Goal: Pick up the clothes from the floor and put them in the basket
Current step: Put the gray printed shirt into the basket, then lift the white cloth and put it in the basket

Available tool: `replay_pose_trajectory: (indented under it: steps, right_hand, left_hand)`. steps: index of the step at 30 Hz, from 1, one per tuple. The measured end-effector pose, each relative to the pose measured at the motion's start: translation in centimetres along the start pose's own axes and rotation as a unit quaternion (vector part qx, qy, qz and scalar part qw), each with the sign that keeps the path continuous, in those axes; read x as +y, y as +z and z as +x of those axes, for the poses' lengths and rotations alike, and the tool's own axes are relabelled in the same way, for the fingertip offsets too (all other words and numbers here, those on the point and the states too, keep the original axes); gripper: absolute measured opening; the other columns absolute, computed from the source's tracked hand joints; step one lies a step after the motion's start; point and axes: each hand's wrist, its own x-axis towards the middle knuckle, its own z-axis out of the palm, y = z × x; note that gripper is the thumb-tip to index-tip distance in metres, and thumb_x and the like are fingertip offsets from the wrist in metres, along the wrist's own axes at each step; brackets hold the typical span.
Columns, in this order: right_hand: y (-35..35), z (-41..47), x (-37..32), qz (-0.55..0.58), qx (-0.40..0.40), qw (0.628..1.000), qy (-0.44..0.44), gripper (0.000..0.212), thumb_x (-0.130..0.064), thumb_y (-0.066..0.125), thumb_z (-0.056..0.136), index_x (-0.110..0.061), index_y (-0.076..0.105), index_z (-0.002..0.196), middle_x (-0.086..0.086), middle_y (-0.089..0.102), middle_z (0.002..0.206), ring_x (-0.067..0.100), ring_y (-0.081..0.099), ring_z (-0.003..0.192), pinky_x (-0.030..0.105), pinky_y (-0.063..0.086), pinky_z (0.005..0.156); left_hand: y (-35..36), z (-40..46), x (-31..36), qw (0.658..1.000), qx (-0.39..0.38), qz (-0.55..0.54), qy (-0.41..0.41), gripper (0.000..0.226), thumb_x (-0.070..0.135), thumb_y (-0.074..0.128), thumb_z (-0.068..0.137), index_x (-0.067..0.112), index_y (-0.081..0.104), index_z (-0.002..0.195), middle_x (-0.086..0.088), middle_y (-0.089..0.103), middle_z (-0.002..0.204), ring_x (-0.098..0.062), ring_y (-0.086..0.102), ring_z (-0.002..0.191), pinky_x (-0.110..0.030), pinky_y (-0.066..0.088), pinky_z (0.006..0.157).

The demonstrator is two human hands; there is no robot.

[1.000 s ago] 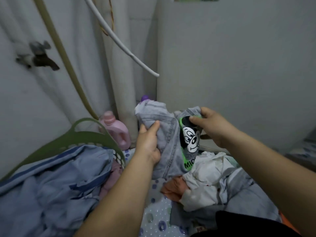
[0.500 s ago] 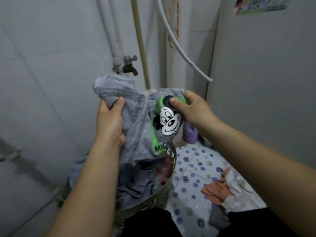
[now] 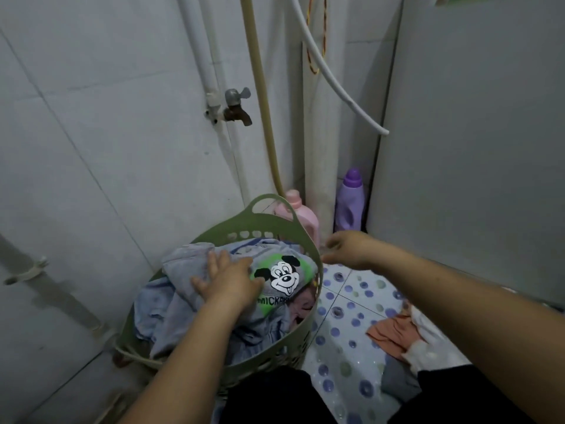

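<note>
A green plastic basket (image 3: 276,223) stands against the tiled wall, full of blue and grey clothes. On top lies a grey denim garment (image 3: 186,258) with a green cartoon-mouse patch. My left hand (image 3: 227,281) presses flat on that garment, fingers spread. Just beyond the basket's right rim, my right hand (image 3: 348,247) hovers with relaxed fingers and holds nothing. More clothes (image 3: 397,332) lie on the dotted floor at the right: an orange piece, a white piece and a grey piece, partly hidden by my right arm.
A pink bottle (image 3: 301,214) and a purple bottle (image 3: 350,203) stand in the corner behind the basket. A tap (image 3: 235,107) and pipes run down the wall. A grey appliance side (image 3: 474,148) closes off the right. My dark-clothed knees fill the bottom edge.
The denim garment went down from the air into the basket. My right hand let go of it and drew away to the right; my left hand now lies flat on it.
</note>
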Motion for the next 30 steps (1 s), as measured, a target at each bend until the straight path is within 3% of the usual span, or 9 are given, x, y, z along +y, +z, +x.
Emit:
replay_pose_trajectory:
  steps: [7, 10, 13, 16, 21, 23, 25, 28, 30]
  right_hand:
    - [-2.8, -0.1, 10.0, 0.0, 0.004, 0.996, 0.088, 0.029, -0.031, 0.061, 0.088, -0.009, 0.067, 0.105, 0.01, 0.06, 0.087, 0.022, 0.052, 0.072, 0.027, 0.045, 0.06]
    - [-2.6, -0.1, 14.2, -0.081, -0.029, 0.989, 0.118, 0.036, -0.032, 0.061, 0.088, -0.01, 0.063, 0.116, 0.01, 0.064, 0.115, 0.027, 0.06, 0.1, 0.031, 0.049, 0.084]
    - [-2.3, -0.7, 17.3, -0.219, -0.096, 0.961, 0.136, 0.045, -0.03, 0.054, 0.093, -0.013, 0.05, 0.135, 0.007, 0.049, 0.141, 0.025, 0.048, 0.127, 0.03, 0.038, 0.103]
    - [-1.4, -1.3, 20.0, -0.278, -0.148, 0.938, 0.144, 0.046, -0.026, 0.052, 0.095, -0.016, 0.044, 0.139, 0.006, 0.045, 0.144, 0.024, 0.045, 0.13, 0.029, 0.037, 0.103]
    - [3.5, -0.4, 24.2, -0.27, -0.183, 0.932, 0.16, 0.047, -0.027, 0.048, 0.095, -0.014, 0.042, 0.14, 0.01, 0.044, 0.143, 0.027, 0.044, 0.13, 0.031, 0.034, 0.107]
    - [6.2, 0.2, 26.1, -0.262, -0.172, 0.933, 0.177, 0.046, -0.028, 0.046, 0.095, -0.013, 0.043, 0.138, 0.011, 0.044, 0.142, 0.028, 0.044, 0.129, 0.037, 0.037, 0.107]
    - [8.9, 0.0, 27.4, -0.255, -0.141, 0.936, 0.199, 0.044, -0.03, 0.05, 0.092, -0.014, 0.044, 0.133, 0.01, 0.048, 0.136, 0.028, 0.048, 0.124, 0.041, 0.038, 0.103]
    - [11.9, -1.0, 28.8, -0.294, -0.129, 0.92, 0.226, 0.042, -0.03, 0.056, 0.087, -0.016, 0.05, 0.127, 0.007, 0.051, 0.13, 0.029, 0.05, 0.121, 0.042, 0.036, 0.101]
    - [12.3, -1.1, 29.3, -0.315, -0.132, 0.912, 0.227, 0.034, -0.025, 0.052, 0.09, -0.018, 0.057, 0.123, 0.007, 0.054, 0.129, 0.03, 0.051, 0.121, 0.041, 0.035, 0.103]
  left_hand:
    - [1.8, 1.1, 9.6, 0.991, 0.008, 0.01, 0.134, 0.049, 0.046, 0.051, 0.091, 0.035, 0.041, 0.138, -0.004, 0.007, 0.161, -0.026, -0.007, 0.149, -0.064, 0.0, 0.114]
    - [2.9, 1.7, 13.6, 0.984, -0.003, -0.009, 0.178, 0.048, 0.044, 0.052, 0.091, 0.033, 0.044, 0.136, -0.004, 0.016, 0.158, -0.028, -0.002, 0.149, -0.065, -0.001, 0.114]
    - [5.0, 2.2, 17.7, 0.976, -0.045, -0.032, 0.209, 0.048, 0.045, 0.052, 0.091, 0.032, 0.044, 0.136, -0.006, 0.023, 0.154, -0.028, 0.004, 0.148, -0.064, 0.001, 0.114]
    - [7.6, 2.2, 21.0, 0.97, -0.099, -0.051, 0.218, 0.05, 0.043, 0.052, 0.091, 0.03, 0.043, 0.138, -0.005, 0.031, 0.15, -0.027, 0.014, 0.145, -0.064, 0.009, 0.114]
    - [12.3, 2.1, 22.7, 0.958, -0.186, -0.071, 0.208, 0.048, 0.041, 0.051, 0.091, 0.026, 0.044, 0.135, -0.006, 0.038, 0.145, -0.027, 0.032, 0.136, -0.055, 0.025, 0.112]
    - [14.1, 2.0, 23.0, 0.938, -0.247, -0.136, 0.2, 0.045, 0.036, 0.053, 0.092, 0.021, 0.048, 0.134, -0.006, 0.045, 0.141, -0.025, 0.048, 0.122, -0.038, 0.038, 0.105]
    - [15.2, 1.8, 22.8, 0.917, -0.298, -0.181, 0.194, 0.038, 0.029, 0.053, 0.094, 0.014, 0.053, 0.129, -0.007, 0.054, 0.127, -0.021, 0.054, 0.104, -0.024, 0.04, 0.086]
    - [16.7, 2.2, 22.8, 0.907, -0.323, -0.186, 0.196, 0.024, 0.026, 0.053, 0.095, 0.012, 0.06, 0.114, -0.005, 0.052, 0.103, -0.019, 0.051, 0.091, -0.025, 0.041, 0.075]
    - [17.4, 2.5, 22.7, 0.905, -0.329, -0.194, 0.186, 0.031, 0.025, 0.053, 0.095, 0.009, 0.057, 0.121, -0.004, 0.053, 0.101, -0.017, 0.051, 0.087, -0.025, 0.041, 0.065]
